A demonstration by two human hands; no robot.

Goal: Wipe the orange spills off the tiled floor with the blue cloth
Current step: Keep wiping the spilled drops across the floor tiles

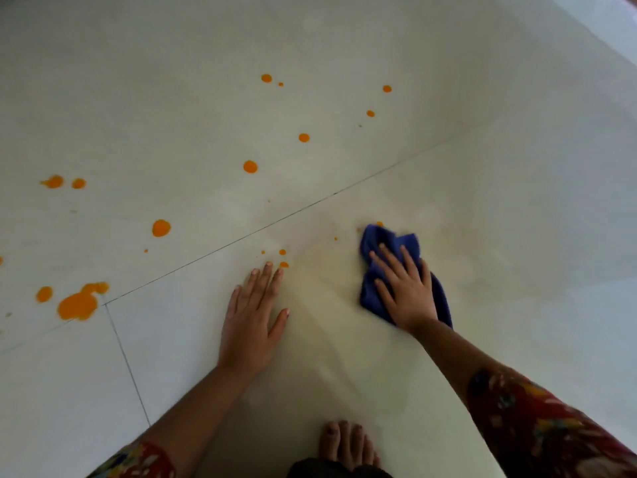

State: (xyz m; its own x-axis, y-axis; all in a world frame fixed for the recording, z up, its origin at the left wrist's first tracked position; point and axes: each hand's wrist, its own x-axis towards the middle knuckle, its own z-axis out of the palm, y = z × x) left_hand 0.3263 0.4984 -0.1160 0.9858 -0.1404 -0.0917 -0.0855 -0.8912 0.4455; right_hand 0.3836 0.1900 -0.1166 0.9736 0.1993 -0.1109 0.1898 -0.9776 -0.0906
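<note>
Soft, dim, even light falls on the pale tiled floor [482, 98], brightest toward the upper right corner. Faint shadows spread beneath both forearms. The picture is slightly soft throughout; the blue cloth [377, 243] blurs at its edges, and grout lines bow with wide-angle distortion.

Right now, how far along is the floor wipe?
Early. Near the right hand, pressing the blue cloth, the tile shows only faint smears. One drop sits at the cloth's edge. The big puddle and scattered drops remain. The left hand rests flat.
</note>
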